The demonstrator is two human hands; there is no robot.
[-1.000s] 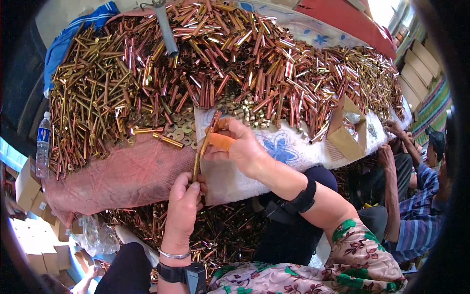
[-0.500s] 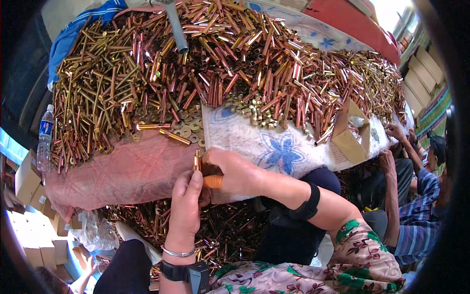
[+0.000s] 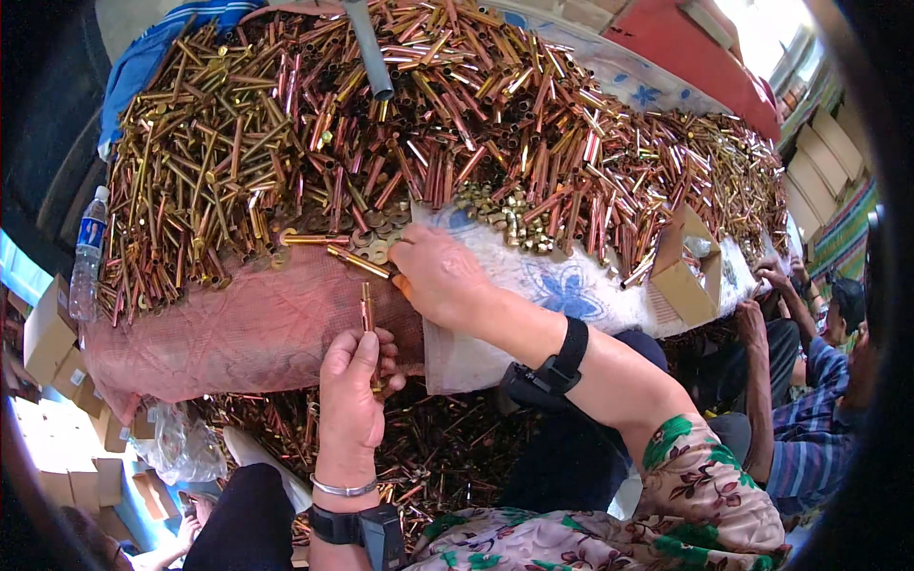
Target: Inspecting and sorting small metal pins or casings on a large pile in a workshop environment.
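Upright in my left hand [image 3: 354,381] is a slim brass-coloured expansion bolt [image 3: 367,309], pinched between thumb and fingers with its upper end free. My right hand [image 3: 443,278] reaches over the edge of the heap, fingertips bent down at the loose flat washers [image 3: 379,249]. Something orange [image 3: 404,285] shows under its fingers; whether it is held or worn I cannot tell. Beside those fingertips two gold metal sleeves [image 3: 358,261] lie on the red mesh cloth [image 3: 248,333]. Small gold nuts [image 3: 514,217] are gathered to the right of the washers.
A big heap of copper and gold metal tubes [image 3: 457,95] covers the far side, with a grey pipe [image 3: 369,52] on it. A water bottle [image 3: 88,252] stands left; an open cardboard box [image 3: 687,271] sits right. Other people [image 3: 809,400] work at the right. More metal pieces [image 3: 447,447] lie below.
My right hand has left the bolt and moved up to the washers. The left hand has stayed low, still holding the bolt, now more exposed. The view has shifted slightly.
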